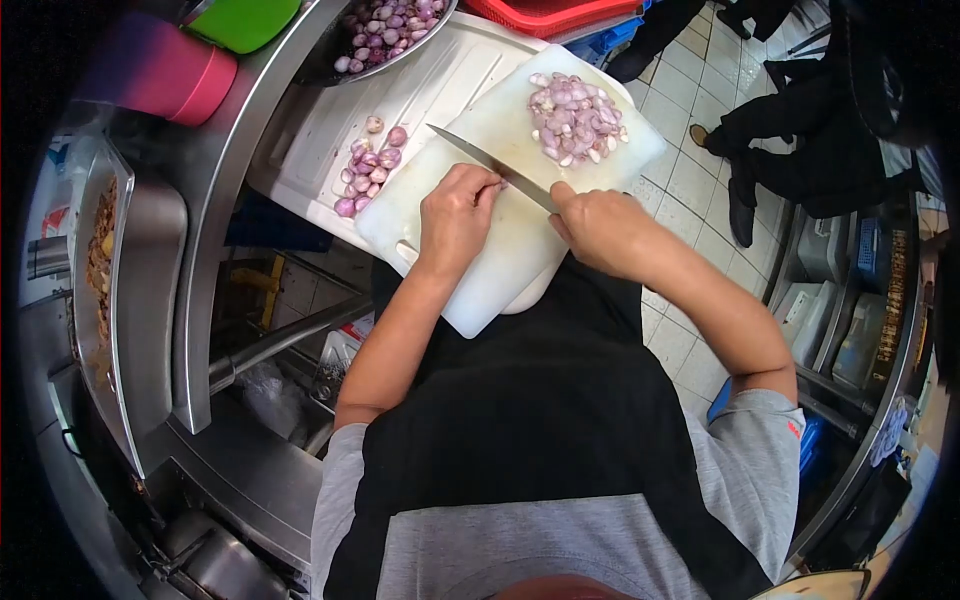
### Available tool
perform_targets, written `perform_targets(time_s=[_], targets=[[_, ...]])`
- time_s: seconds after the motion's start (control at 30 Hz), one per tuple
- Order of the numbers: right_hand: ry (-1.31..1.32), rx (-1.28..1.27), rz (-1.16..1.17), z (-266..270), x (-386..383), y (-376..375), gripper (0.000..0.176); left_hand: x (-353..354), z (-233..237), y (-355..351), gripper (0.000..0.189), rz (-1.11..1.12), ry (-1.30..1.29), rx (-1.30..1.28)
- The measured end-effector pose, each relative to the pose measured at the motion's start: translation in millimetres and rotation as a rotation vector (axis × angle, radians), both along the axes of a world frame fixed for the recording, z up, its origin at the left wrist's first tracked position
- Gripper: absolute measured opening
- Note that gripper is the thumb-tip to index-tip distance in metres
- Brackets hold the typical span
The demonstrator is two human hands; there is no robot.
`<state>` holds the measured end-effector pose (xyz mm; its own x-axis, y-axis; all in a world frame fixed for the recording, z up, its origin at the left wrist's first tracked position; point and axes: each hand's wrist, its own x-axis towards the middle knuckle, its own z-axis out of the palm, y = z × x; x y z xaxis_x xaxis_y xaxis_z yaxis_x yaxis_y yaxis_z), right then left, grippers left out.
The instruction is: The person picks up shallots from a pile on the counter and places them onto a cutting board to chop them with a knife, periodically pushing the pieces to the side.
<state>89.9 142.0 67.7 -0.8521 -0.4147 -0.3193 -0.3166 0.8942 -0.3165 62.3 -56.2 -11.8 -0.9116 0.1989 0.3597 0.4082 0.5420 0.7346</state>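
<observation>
My right hand (605, 228) is wrapped round the handle of a kitchen knife (478, 156), its long blade pointing to the upper left across a white cutting board (490, 285). Pinched in the fingers of my left hand (457, 215), right against the blade, is a small purple shallot (503, 184), mostly hidden by the fingertips. A heap of cut shallots (577, 118) lies on the far right part of the board. Left of the board, several whole peeled shallots (372, 172) rest on a white tray (300, 160).
A metal bowl (420, 42) full of shallots stands at the tray's far end, near a red basket (550, 15). To the left are a steel counter edge (215, 170), a pink container (205, 85) and a steel food pan (155, 300). Another person's dark-clothed legs (770, 150) are at the right.
</observation>
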Motion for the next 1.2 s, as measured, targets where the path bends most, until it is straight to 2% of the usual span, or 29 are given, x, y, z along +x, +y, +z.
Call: perform_targets(time_s=[0.07, 0.13, 0.2, 0.3, 0.43, 0.5, 0.57, 0.63, 0.77, 0.83, 1.07, 1.13, 1.2], targets=[[0.013, -0.039, -0.03, -23.9, 1.5, -2.2, 0.024, -0.2, 0.2, 0.3, 0.008, 0.002, 0.005, 0.011], [0.024, -0.082, -0.061, -24.3, -2.1, -3.1, 0.023, 0.2, -0.2, -0.4, 0.008, -0.004, 0.011, 0.006], [0.046, -0.061, 0.036, -12.3, -5.8, 2.6, 0.023, 0.8, -0.6, -1.5, 0.008, -0.002, 0.001, -0.006], [-0.017, 0.029, 0.048, 19.6, -5.7, 0.9, 0.024, 1.6, -0.7, 0.6, 0.008, 0.009, -0.006, -0.006], [0.022, -0.031, -0.013, -17.4, 3.8, -4.3, 0.025, 0.5, -3.1, -0.5, 0.007, 0.011, 0.031, 0.001], [0.093, -0.158, -0.054, -31.9, 2.2, -5.1, 0.025, 0.2, -2.5, -0.2, 0.007, 0.014, 0.027, 0.003], [0.072, -0.133, -0.014, -24.8, -3.7, 1.1, 0.025, 1.5, -1.1, -0.8, 0.007, 0.008, 0.02, 0.0], [0.012, -0.048, 0.022, 4.8, -6.6, 1.7, 0.025, 1.7, 1.1, 0.0, 0.007, 0.01, 0.003, -0.011], [-0.008, -0.049, 0.044, 1.1, 0.0, 0.1, 0.026, 0.5, -1.8, 0.0, 0.007, 0.027, 0.037, -0.026], [-0.032, -0.1, -0.089, -26.0, 4.9, -8.2, 0.027, 0.9, -1.2, 0.3, 0.006, 0.024, 0.009, -0.019], [-0.139, -0.292, -0.088, -31.5, -15.3, 25.7, 0.029, -4.4, 7.3, -1.1, 0.007, -0.04, -0.035, -0.028], [-0.062, -0.273, -0.068, -31.1, -10.3, 26.4, 0.029, -4.6, 10.2, -2.4, 0.009, -0.013, -0.129, -0.1], [-0.017, -0.126, -0.082, -25.0, -1.0, 22.8, 0.028, -6.0, 10.9, -0.1, 0.01, 0.014, -0.109, -0.143]])
